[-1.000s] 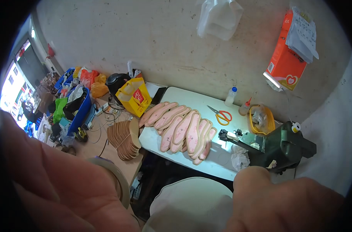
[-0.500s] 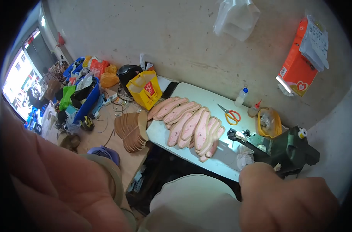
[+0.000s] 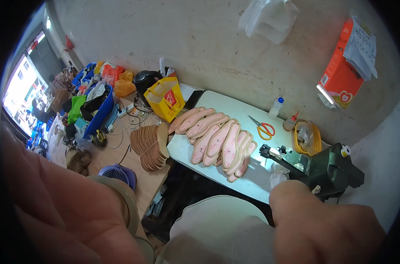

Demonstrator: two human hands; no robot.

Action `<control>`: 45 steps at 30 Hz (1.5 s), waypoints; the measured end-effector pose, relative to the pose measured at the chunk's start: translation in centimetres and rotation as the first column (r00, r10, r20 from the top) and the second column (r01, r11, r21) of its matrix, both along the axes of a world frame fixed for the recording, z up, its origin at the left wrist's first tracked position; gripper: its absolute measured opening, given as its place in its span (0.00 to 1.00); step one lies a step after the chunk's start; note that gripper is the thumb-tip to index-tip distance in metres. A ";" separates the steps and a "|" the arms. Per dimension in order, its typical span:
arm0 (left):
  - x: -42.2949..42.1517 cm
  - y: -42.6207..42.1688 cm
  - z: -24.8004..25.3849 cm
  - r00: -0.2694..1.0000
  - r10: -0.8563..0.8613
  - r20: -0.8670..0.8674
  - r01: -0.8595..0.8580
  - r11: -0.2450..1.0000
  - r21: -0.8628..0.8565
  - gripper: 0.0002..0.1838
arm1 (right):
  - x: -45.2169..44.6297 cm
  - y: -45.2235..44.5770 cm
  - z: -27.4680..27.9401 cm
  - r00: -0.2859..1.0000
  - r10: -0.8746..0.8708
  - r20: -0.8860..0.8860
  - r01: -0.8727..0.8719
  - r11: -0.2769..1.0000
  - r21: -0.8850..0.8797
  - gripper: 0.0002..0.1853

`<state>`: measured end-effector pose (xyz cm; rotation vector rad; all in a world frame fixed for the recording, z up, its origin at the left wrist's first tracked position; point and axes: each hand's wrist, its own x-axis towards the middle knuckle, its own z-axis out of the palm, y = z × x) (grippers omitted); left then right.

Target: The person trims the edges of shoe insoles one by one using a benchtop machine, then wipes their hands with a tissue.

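Note:
Close to the camera, my left hand (image 3: 72,211) fills the lower left with its palm showing; its fingers are out of sight. At the lower right is my right hand (image 3: 323,220), seen from its back and knuckles; its fingertips and anything in them are hidden. Between and beyond the hands, pink insole-shaped pieces (image 3: 218,140) lie overlapping on a white table (image 3: 217,99). Orange-handled scissors (image 3: 265,131) rest to their right. A dark green machine (image 3: 329,169) stands beyond my right hand. Brown sole-shaped pieces (image 3: 148,147) are bundled on the wooden table (image 3: 107,155).
A yellow bag (image 3: 165,99) stands by a black kettle (image 3: 145,81). Blue bins (image 3: 101,115) hold mixed items at the left. A capped bottle (image 3: 276,108) and yellow basket (image 3: 314,140) sit near the wall. A purple fan (image 3: 128,175) and pale stool (image 3: 217,215) are nearer.
The camera view has turned leftward, so the tables and wall items appear farther right. The purple fan has come into view. Both hands stay close to the camera.

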<state>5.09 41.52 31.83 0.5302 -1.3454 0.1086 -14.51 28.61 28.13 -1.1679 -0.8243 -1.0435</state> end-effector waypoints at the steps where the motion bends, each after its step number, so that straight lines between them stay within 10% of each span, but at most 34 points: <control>1: 0.0 -0.1 0.1 1.000 -0.003 -0.001 0.003 1.000 0.002 0.12 | -0.1 -0.2 0.2 1.000 -0.006 0.014 0.006 1.000 0.000 0.12; 9: -0.2 -0.7 0.3 0.998 -0.058 -0.006 0.059 0.998 0.025 0.12 | -2.7 -0.9 1.7 0.955 -0.079 0.285 0.092 0.995 -0.034 0.13; 20: -3.6 1.8 0.0 0.790 -0.613 -0.022 0.604 0.770 0.205 0.13 | -3.4 -1.5 2.2 0.876 -0.130 0.464 0.166 0.985 -0.038 0.15; 29: -3.7 4.7 1.3 0.766 -0.643 -0.002 0.624 0.742 0.247 0.14 | -4.7 -1.4 3.6 0.688 -0.033 0.725 0.146 0.985 -0.093 0.16; 32: -2.6 4.7 1.9 0.777 -0.592 0.216 0.598 0.801 0.043 0.14 | -4.2 -2.2 2.9 0.626 -0.016 0.779 0.108 0.992 -0.066 0.16; 35: -2.1 -1.2 -0.3 0.870 -0.253 0.423 0.482 0.611 -0.628 0.13 | -4.8 -3.1 -3.2 0.794 -0.535 0.291 0.495 0.845 0.203 0.09; 36: -0.3 -0.3 -2.3 0.848 -0.374 0.376 0.520 0.726 -0.450 0.15 | -4.6 -3.7 -5.5 0.803 -0.594 0.055 0.578 0.798 0.169 0.07; 37: 1.8 1.1 -6.8 0.980 0.086 0.178 -0.002 0.905 -0.426 0.11 | -4.6 -5.0 -7.8 0.782 -0.548 -0.296 0.541 0.833 -0.113 0.11; 39: 3.4 -3.1 -9.9 0.946 0.321 0.040 -0.323 0.944 0.069 0.12 | -2.0 -6.4 -14.3 0.488 -0.457 -0.744 0.268 0.890 -0.370 0.19; 43: 14.5 -11.9 -26.6 0.857 0.515 0.018 -0.260 0.402 0.878 0.11 | 0.6 -8.4 -36.4 -0.057 -0.173 -0.983 0.754 0.638 -0.156 0.26; 45: 19.8 -14.9 -32.9 0.846 0.532 -0.026 -0.155 0.293 0.944 0.14 | 0.2 -10.0 -43.4 -0.424 -0.194 -0.885 0.740 0.489 -0.462 0.36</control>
